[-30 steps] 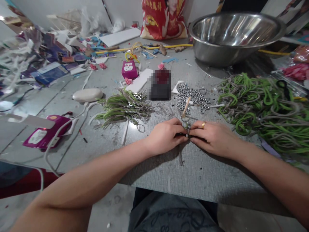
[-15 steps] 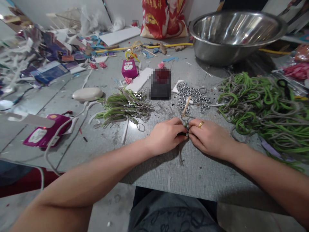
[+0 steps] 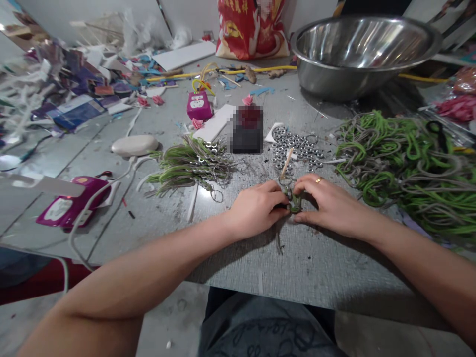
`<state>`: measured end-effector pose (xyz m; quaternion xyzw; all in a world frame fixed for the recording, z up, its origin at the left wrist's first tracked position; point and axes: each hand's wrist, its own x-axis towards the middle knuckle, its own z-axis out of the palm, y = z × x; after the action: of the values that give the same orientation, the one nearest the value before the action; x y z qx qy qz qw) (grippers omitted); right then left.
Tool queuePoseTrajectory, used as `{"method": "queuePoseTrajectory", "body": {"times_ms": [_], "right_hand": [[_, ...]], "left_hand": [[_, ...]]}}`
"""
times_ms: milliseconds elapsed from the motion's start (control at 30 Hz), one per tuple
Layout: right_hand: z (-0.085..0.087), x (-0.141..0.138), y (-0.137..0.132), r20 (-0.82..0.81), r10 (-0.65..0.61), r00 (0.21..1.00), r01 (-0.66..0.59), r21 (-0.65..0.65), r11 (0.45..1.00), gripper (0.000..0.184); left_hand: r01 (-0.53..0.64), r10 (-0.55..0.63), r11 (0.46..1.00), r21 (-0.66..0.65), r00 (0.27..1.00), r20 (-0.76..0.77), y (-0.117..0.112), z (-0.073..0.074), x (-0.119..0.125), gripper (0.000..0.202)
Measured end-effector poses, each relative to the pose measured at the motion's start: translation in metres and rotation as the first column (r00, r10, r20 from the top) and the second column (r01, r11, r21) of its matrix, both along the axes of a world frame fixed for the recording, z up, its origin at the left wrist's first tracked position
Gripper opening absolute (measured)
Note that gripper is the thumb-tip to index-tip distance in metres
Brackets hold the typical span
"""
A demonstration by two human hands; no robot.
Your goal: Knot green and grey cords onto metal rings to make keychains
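Observation:
My left hand [image 3: 259, 207] pinches a green and grey cord [image 3: 295, 202] near the middle of the table, and a grey tail of cord [image 3: 278, 243] hangs out below its fingers. My right hand [image 3: 323, 204] is just right of the cord, thumb and fingers spread apart around its looped part. Whether its fingertips touch the loop I cannot tell. Just beyond the hands lie a small wooden stick [image 3: 286, 162] and a heap of silver metal rings [image 3: 297, 148]. A bundle of finished-looking green and grey cords with metal rings [image 3: 186, 166] lies to the left.
A large pile of green and grey cords [image 3: 405, 163] covers the right side. Behind it stands a steel basin [image 3: 357, 82]. Purple power sockets [image 3: 70, 206] with a white cable sit at left. Scraps [image 3: 85, 94] clutter the back left, and a red bag [image 3: 253, 29] stands behind.
My right hand has opened and drawn slightly to the right, off the pinch it shared with my left hand. More of the green cord loop now shows. My left hand has stayed put.

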<state>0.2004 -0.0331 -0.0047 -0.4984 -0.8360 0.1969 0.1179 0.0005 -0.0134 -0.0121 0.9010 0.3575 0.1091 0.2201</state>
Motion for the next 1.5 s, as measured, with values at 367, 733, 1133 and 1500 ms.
{"method": "queuePoseTrajectory", "body": {"times_ms": [367, 733, 1133, 1500], "right_hand": [[0.003, 0.007, 0.003, 0.106, 0.128, 0.986, -0.127, -0.014, 0.992, 0.050], [-0.006, 0.013, 0.014, 0.021, 0.128, 0.992, -0.129, 0.105, 0.986, 0.019], [-0.014, 0.004, 0.013, 0.140, -0.010, 0.990, -0.030, 0.284, 0.958, 0.022], [-0.015, 0.005, 0.012, 0.066, -0.005, 0.998, -0.019, 0.355, 0.935, 0.018]], "left_hand": [[-0.035, 0.068, 0.979, 0.201, 0.985, -0.159, -0.014, 0.003, 0.014, 0.036], [-0.059, 0.112, 0.966, 0.252, 0.973, -0.200, -0.016, 0.002, 0.018, 0.038], [-0.021, 0.077, 0.970, 0.240, 0.971, -0.225, -0.016, 0.005, 0.016, 0.061], [0.010, 0.015, 0.988, 0.155, 0.986, -0.164, -0.012, 0.008, 0.012, 0.064]]}}
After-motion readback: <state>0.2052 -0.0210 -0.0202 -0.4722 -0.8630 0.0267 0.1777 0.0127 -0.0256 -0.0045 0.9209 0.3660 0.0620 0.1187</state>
